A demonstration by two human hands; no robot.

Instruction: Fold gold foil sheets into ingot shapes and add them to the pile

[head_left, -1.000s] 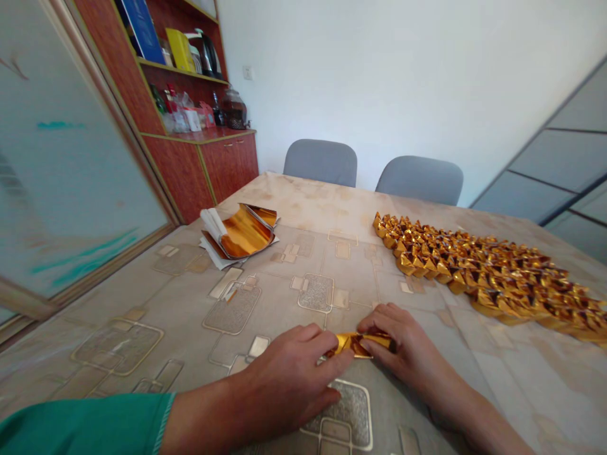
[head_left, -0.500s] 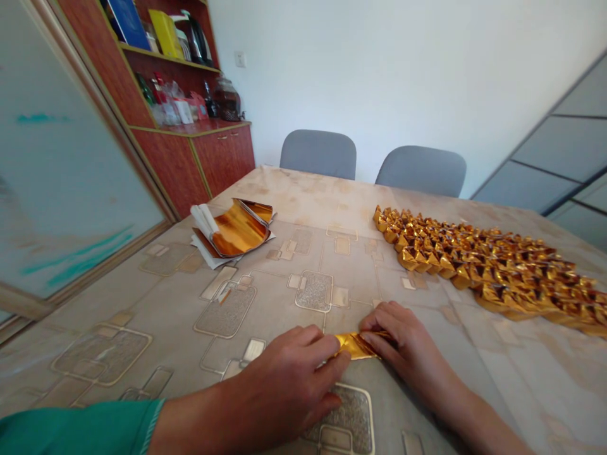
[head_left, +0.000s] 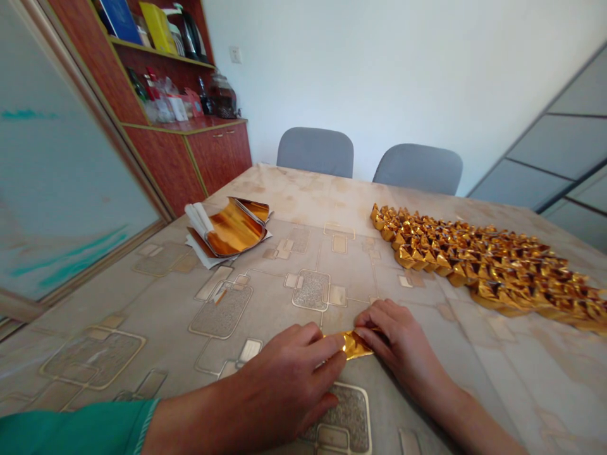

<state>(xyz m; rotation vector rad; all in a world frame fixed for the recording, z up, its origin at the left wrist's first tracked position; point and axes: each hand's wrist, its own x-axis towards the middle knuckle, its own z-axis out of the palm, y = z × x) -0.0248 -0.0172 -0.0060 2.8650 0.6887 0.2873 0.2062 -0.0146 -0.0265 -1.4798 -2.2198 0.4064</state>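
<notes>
A small folded piece of gold foil paper [head_left: 356,345] lies low over the table between my two hands. My left hand [head_left: 296,376] pinches its left end, the fingers covering that part. At the other end, the thumb and fingers of my right hand [head_left: 396,335] close on the foil. A stack of gold foil sheets [head_left: 234,227], with white paper backing, rests at the left of the table. On the right stand rows of folded gold foil ingots [head_left: 474,259], packed close together.
The table [head_left: 279,303] has a patterned cover, and a small paper scrap [head_left: 220,294] lies on it. Two grey chairs [head_left: 315,150] stand at its far side. Behind at the left is a red-brown cabinet [head_left: 218,155] with bottles and a kettle.
My left fingers have slid slightly right along the foil, so less of it shows between my hands. The whole view has shifted a little; both hands keep their grip.
</notes>
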